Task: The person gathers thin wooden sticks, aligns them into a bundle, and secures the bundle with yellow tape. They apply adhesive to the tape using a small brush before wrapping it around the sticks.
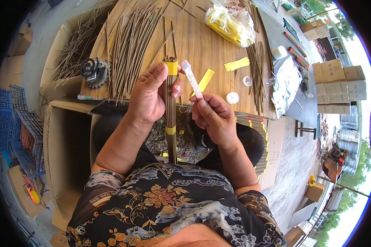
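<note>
Upright in front of me, a bundle of thin brown sticks (170,109) is gripped by my left hand (149,96), its thumb against an upper yellow paper band (172,68). A second yellow band (170,130) circles the bundle lower down. My right hand (215,117) pinches the lower end of a slim, translucent white plastic piece (192,80), perhaps a glue tube. Its rounded top is beside the upper band, near my left fingertips; I cannot tell whether it touches. Behind it on the wooden table (185,39) lies a yellow paper strip (206,80).
Many loose sticks (132,49) cover the table's left side, near a black tape dispenser (95,73). To the right are more yellow strips (237,64), a white round cap (232,98) and a plastic bag (231,24) with yellow contents. An open cardboard box (70,156) stands at my left.
</note>
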### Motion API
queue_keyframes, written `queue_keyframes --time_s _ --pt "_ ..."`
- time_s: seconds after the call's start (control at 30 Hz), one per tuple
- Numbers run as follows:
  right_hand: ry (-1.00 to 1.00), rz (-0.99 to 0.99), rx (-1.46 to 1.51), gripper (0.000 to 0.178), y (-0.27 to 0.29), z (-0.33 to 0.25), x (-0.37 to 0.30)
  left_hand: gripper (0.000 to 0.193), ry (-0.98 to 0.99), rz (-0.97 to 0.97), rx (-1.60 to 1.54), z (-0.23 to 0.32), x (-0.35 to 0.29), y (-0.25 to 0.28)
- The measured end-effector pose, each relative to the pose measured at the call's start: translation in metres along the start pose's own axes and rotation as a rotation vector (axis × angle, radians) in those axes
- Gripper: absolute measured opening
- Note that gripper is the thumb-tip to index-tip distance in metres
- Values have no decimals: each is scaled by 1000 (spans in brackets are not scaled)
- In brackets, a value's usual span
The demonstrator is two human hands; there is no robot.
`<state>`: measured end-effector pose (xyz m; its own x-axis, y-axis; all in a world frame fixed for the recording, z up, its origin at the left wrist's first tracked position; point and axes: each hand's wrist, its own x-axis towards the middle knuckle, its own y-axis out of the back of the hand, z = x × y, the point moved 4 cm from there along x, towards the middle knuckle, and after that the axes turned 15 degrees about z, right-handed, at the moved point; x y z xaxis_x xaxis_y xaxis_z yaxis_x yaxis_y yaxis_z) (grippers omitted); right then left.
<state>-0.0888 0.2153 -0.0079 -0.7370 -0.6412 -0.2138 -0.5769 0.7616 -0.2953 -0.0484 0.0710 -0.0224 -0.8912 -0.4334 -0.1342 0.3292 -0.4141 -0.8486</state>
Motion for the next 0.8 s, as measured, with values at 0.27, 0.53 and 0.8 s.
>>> queue_keyframes --time_s 0.27,0.53,0.8 --pt "88 28 -170 21 -5 1 2 29 0 -15 -40 7 -4 -5" --pt "782 226 -750 34 -24 -10 0 25 -61 17 -29 9 -1 0" --pt "831 248 -786 32 -30 -9 3 25 -71 57 -24 11 1 6"
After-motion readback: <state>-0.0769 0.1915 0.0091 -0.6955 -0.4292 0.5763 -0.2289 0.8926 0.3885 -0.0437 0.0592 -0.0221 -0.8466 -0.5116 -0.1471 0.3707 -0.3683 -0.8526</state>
